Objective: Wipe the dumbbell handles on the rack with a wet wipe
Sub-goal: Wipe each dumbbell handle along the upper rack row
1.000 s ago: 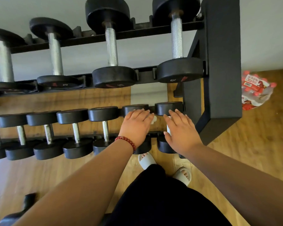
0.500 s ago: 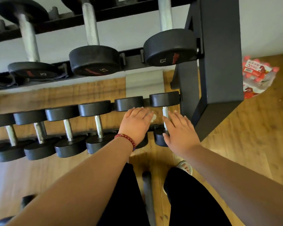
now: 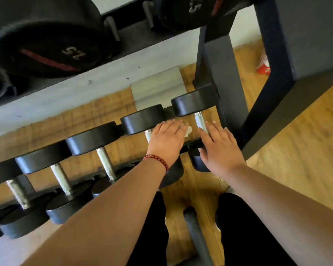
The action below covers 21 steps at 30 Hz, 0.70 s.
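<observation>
Small black dumbbells with knurled steel handles lie in a row on the rack's lower shelf. My left hand (image 3: 167, 140), wearing a red bead bracelet, lies over the handle of the second dumbbell from the right (image 3: 142, 120). A bunched white wet wipe (image 3: 188, 130) sticks out by its index finger, and its thumb is hidden underneath. My right hand (image 3: 220, 148) rests with straight fingers on the handle of the rightmost dumbbell (image 3: 199, 120), holding nothing.
Big dumbbells marked 15 (image 3: 46, 45) sit on the upper shelf close overhead. The rack's dark upright frame (image 3: 223, 77) stands just right of my right hand. A red and white package (image 3: 263, 64) lies on the wood floor beyond. A dark bar (image 3: 196, 237) lies between my legs.
My head has dropped closer to the lower shelf, so the rack looks larger. Both hands stay on the same two handles, and the left hand has slid slightly along its handle.
</observation>
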Tool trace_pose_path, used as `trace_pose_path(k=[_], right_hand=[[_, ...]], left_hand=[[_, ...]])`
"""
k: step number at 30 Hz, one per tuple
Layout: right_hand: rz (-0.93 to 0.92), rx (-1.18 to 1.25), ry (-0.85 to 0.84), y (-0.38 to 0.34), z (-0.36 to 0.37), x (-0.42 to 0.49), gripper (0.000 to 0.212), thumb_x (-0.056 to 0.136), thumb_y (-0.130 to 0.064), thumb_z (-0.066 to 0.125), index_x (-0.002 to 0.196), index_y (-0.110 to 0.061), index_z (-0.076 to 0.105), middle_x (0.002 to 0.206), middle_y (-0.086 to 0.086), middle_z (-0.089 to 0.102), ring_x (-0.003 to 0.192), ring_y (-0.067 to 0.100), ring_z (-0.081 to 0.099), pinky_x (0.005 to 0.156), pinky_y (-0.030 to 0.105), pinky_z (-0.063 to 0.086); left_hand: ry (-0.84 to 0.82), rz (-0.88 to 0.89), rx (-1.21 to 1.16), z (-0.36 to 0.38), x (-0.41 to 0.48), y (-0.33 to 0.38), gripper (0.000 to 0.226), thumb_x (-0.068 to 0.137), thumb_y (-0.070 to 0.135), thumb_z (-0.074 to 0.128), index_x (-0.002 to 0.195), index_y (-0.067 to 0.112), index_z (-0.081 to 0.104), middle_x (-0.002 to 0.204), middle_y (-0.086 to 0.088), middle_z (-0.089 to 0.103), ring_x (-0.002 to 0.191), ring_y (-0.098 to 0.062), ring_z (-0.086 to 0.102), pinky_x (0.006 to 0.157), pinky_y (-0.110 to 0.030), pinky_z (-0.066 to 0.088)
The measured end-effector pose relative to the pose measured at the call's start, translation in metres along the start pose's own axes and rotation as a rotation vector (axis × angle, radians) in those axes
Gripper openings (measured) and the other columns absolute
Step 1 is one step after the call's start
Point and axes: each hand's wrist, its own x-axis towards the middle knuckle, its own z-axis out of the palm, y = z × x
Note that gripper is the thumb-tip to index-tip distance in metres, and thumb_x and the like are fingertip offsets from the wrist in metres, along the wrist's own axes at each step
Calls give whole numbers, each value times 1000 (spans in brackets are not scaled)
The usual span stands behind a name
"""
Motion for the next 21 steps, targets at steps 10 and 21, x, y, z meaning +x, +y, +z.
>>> trace_pose_path(k=[10, 21], right_hand=[[110, 46, 217, 18, 95, 27, 58, 94, -36, 55, 145, -12, 42, 151, 13, 39, 142, 33, 31, 114, 44, 21], [130, 109, 389, 29, 128, 31, 60, 91, -45, 46, 141, -10, 45, 143, 9, 48, 138, 26, 37, 117, 41, 27]], left_hand=[[67, 38, -70, 92, 40, -8, 50, 103, 26, 38, 152, 24, 27, 155, 4, 32, 144, -18, 24, 118, -33, 11], [192, -10, -194, 136, 62, 3, 48, 99, 23, 48, 147, 22, 40, 151, 0, 41, 140, -22, 34, 115, -36, 21]])
